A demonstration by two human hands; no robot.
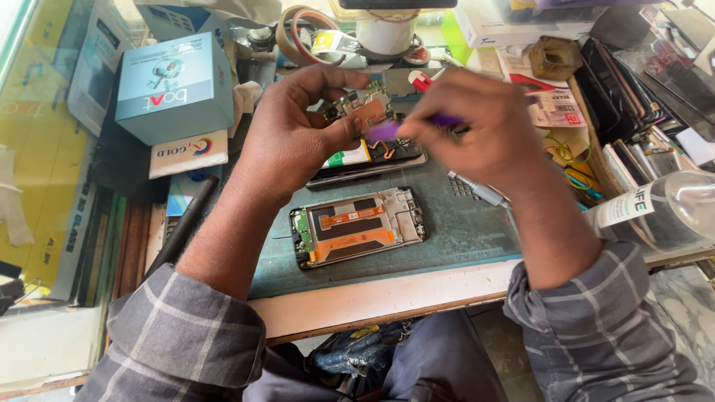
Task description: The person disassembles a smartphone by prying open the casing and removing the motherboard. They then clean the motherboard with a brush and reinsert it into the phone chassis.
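My left hand (294, 134) pinches a small green circuit board (359, 106) with a copper patch, lifted above the bench. My right hand (484, 130) grips a purple tool (383, 131) whose tip touches the board; the hand is motion-blurred. Below them an opened phone frame (357, 227) with orange flex cables lies flat on a teal work mat (462, 231). A second opened phone (372, 158) with its battery showing lies just under my hands.
A light blue box (175, 89) stands at the back left, a white card (188, 152) in front of it. Tape rolls (305, 33), a metal screwdriver (477, 190), a clear bottle (663, 208) and stacked phone parts (633, 97) crowd the bench. The wooden bench edge (372, 298) runs nearest me.
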